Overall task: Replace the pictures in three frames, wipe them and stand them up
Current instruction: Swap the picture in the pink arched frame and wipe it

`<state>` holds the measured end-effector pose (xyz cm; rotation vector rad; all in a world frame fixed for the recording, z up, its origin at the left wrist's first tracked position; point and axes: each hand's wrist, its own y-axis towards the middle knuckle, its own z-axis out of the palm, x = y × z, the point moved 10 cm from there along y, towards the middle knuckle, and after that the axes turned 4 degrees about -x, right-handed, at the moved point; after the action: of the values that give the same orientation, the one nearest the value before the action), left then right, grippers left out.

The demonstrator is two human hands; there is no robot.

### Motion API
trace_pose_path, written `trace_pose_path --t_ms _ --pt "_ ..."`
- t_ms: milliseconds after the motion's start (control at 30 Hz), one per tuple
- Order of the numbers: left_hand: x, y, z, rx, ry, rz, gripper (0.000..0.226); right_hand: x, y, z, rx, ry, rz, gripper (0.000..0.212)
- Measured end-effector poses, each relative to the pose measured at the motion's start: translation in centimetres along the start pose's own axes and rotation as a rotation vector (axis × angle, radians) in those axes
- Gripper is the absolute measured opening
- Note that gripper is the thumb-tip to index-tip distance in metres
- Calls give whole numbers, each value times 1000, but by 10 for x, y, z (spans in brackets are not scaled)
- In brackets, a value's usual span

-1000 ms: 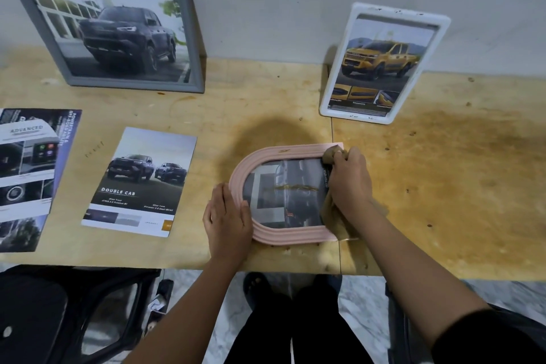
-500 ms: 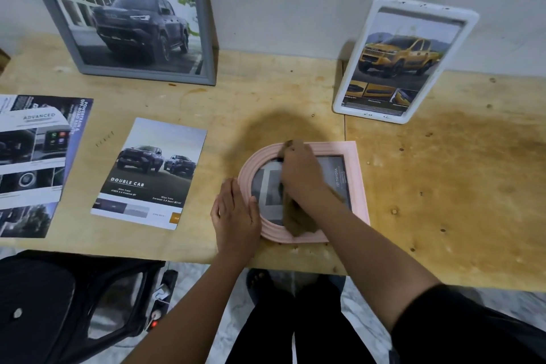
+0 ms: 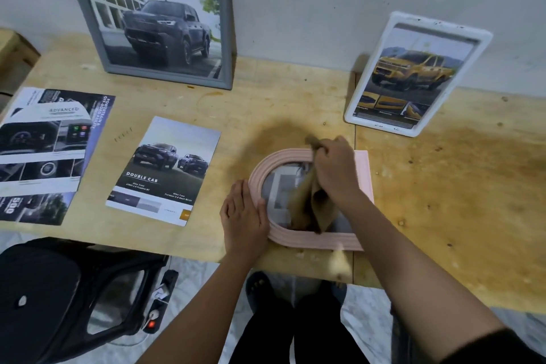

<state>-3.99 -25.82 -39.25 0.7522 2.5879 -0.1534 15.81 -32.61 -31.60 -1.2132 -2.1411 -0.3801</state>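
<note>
The right hand (image 3: 335,170), fingers closed around a tan cloth (image 3: 310,204), has moved from the glass middle of the pink arched frame (image 3: 260,174) to its far edge, while the left hand (image 3: 243,216) stays flat, fingers together, on the frame's curved left side. The frame lies flat near the worktop's (image 3: 443,186) front edge. Behind, a grey frame (image 3: 159,23) and a white frame (image 3: 413,74) lean on the wall; two brochures (image 3: 165,168) lie left.

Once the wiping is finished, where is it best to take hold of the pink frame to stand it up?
Probably the arched end of the pink frame, from the left: it lies flat, the left hand already rests there, and the straight right edge can serve as base.
</note>
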Motion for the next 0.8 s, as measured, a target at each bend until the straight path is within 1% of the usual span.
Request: trace_pose_path --t_ms 33,100,200,300,367,400,467,533,600,633,700,767,800 --pt "0 0 0 0 0 -6 64 -8 3 -8 -44 -47 21 32" --pt "1 1 0 3 3 -13 63 -17 9 -4 -27 -119 38 29" --pt "0 1 0 -4 15 -7 58 -19 4 35 138 -163 59 24" --pt "-2 2 -2 -12 37 2 54 8 -11 68 217 -275 -88 27" --pt "-2 2 -1 -8 48 4 53 30 -24 81 265 -297 -193 27" --pt "-2 2 -1 -9 52 8 52 44 -32 89 305 -283 -285 26" --pt "-4 1 -3 -14 68 24 50 63 -49 103 425 -275 -471 21" --pt "-6 1 -4 -25 91 42 47 61 -57 113 575 -288 -492 21" --pt "-6 1 -3 -21 108 40 46 55 -56 109 679 -269 -422 26" --pt "-4 1 -2 -16 105 27 48 55 -52 99 693 -230 -355 30" --pt "-1 1 0 -8 73 2 53 52 -33 65 608 -142 -214 36" --pt "-1 0 0 -13 41 -13 58 39 -9 19 450 -56 -52 36" --pt "-1 -1 0 -21 34 -14 60 27 1 -4 363 -52 22 34"
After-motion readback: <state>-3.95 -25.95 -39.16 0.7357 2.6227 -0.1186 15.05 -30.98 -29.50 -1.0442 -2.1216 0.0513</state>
